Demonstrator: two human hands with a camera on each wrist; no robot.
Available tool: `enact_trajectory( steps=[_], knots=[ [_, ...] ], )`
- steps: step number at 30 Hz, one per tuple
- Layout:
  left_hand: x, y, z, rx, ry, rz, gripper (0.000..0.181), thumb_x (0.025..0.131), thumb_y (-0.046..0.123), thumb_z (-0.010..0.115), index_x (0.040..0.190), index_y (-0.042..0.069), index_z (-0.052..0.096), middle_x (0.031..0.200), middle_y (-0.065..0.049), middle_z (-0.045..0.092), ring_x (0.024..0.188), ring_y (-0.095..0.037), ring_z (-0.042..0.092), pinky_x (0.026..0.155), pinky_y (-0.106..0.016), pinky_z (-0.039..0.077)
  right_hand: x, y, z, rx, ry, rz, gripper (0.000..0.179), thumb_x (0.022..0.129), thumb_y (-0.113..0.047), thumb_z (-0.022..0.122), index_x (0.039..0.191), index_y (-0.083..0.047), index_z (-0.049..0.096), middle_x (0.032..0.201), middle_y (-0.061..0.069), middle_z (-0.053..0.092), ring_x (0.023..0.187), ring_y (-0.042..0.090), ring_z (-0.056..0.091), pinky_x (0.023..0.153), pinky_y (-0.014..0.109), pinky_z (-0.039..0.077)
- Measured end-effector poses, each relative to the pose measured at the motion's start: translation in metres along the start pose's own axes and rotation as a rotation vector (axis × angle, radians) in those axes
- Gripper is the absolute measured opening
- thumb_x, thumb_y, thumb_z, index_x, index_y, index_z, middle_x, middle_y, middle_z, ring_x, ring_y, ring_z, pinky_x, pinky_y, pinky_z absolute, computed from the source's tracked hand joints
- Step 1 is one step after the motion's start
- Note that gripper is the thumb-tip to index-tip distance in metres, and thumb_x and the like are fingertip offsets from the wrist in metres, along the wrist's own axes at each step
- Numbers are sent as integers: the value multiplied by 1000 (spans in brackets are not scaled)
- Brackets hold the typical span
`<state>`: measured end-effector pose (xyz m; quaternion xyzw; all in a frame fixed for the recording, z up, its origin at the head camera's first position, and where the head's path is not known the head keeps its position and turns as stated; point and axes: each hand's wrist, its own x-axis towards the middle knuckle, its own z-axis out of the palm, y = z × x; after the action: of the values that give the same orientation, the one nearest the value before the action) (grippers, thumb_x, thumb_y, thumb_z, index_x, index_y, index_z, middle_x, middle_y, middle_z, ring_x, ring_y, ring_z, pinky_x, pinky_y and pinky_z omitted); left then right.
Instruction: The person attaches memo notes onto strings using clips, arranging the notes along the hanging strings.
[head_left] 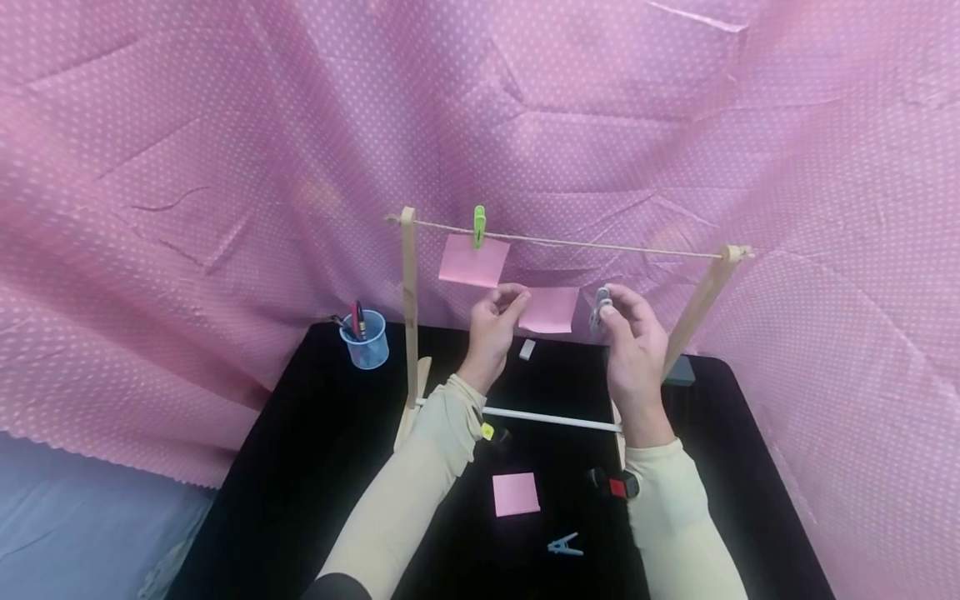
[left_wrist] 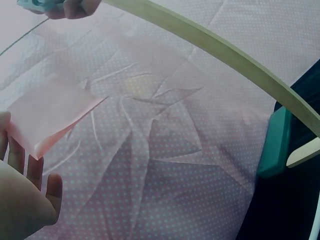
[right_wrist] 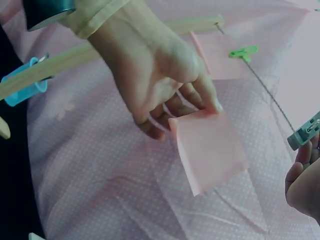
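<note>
My left hand (head_left: 491, 329) pinches a pink sticky note (head_left: 551, 310) by its left edge, below the string (head_left: 600, 245). In the right wrist view that note (right_wrist: 212, 150) hangs out from thumb and fingers. Between thumb and fingers, my right hand (head_left: 636, 354) grips a grey clothespin (head_left: 600, 308), just right of the note. Another pink sticky note (head_left: 471, 262) hangs on the string to the left, held by a green clothespin (head_left: 479, 227). On the black table lie one more pink note (head_left: 516, 495) and a blue clothespin (head_left: 566, 545).
Two wooden posts (head_left: 409, 308) carry the string, with a white rod (head_left: 551, 418) low between them. A blue cup with pens (head_left: 367, 342) stands at the back left. A white eraser-like block (head_left: 527, 349) lies at the back, and a dark green box (head_left: 681, 372) sits behind the right post.
</note>
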<state>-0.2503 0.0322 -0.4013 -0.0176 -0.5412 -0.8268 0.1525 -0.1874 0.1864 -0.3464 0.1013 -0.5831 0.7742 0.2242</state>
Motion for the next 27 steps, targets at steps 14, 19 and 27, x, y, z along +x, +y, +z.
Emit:
enact_trajectory(
  steps=[14, 19, 27],
  knots=[
    [5, 6, 11, -66, 40, -36, 8, 89, 0, 72, 94, -6, 71, 80, 9, 69, 79, -7, 59, 73, -18, 46, 22, -25, 35, 90, -28, -48, 28, 93, 8, 50, 104, -11, 68, 96, -3, 66, 90, 9, 59, 81, 19, 50],
    [5, 7, 15, -129, 58, -57, 5, 89, 0, 73, 89, -4, 72, 82, 5, 70, 80, -7, 59, 74, -18, 47, 29, -33, 46, 102, -17, -110, 27, 91, 8, 51, 102, -9, 68, 94, -2, 66, 89, 11, 59, 80, 20, 49],
    [9, 12, 16, -227, 81, -53, 11, 88, -3, 72, 84, 7, 74, 82, 6, 73, 84, -10, 62, 79, -21, 50, 45, -41, 58, 169, -12, -118, 29, 91, 10, 50, 99, -10, 69, 93, -1, 66, 92, 11, 60, 87, 22, 48]
  ],
)
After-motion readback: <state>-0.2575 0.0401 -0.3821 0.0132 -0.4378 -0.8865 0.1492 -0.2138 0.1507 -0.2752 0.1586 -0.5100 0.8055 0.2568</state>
